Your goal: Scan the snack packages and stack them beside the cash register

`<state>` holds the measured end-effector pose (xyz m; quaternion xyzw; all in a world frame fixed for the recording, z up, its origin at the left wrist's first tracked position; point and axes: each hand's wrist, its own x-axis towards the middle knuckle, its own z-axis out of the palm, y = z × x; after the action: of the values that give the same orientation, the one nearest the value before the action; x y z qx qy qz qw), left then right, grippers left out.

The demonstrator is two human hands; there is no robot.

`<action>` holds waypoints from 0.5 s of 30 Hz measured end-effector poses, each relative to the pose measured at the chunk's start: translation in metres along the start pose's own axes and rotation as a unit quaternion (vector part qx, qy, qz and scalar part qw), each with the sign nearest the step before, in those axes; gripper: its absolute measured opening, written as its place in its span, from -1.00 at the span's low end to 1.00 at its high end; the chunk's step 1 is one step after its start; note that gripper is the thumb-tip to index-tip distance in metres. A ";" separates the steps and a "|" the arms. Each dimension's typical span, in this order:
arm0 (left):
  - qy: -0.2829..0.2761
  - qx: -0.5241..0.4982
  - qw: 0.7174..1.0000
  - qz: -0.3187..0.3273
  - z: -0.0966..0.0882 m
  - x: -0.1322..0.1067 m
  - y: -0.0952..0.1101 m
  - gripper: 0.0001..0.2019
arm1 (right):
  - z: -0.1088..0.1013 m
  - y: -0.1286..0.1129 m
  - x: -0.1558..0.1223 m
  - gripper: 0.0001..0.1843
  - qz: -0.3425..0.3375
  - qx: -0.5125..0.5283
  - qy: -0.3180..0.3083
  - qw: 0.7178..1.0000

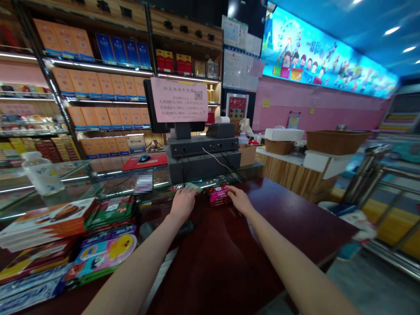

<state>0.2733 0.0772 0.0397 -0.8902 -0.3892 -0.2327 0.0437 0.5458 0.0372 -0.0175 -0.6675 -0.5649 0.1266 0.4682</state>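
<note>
My right hand (241, 200) grips the right end of a small stack of red and pink snack packets (219, 195) on the dark wooden table. The packets lie flat, one on top of another. To the left of them, my left hand (183, 204) has its fingers curled downward beside a pale green packet (193, 187). Whatever lies under those fingers is hidden by the hand. A dark object (187, 228), partly covered by my left forearm, rests on the table just below that hand.
Stacked orange-and-white boxes (59, 218), green packets (113, 212) and a duck-print packet (108, 253) lie at left. A bottle (42, 173) stands on the glass counter. Behind the hands is a cash register terminal (203, 148) with cables. The table's edge (339, 245) runs along the right.
</note>
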 end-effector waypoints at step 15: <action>0.053 0.053 0.997 -0.034 -0.065 -0.072 -0.059 -0.71 | 0.067 -0.088 -0.025 -0.60 -0.100 0.025 -0.078 0.992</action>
<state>0.1635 0.0528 0.0590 -0.8594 -0.4280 -0.2598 0.1035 0.4346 0.0414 0.0054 -0.5843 -0.6603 0.1451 0.4490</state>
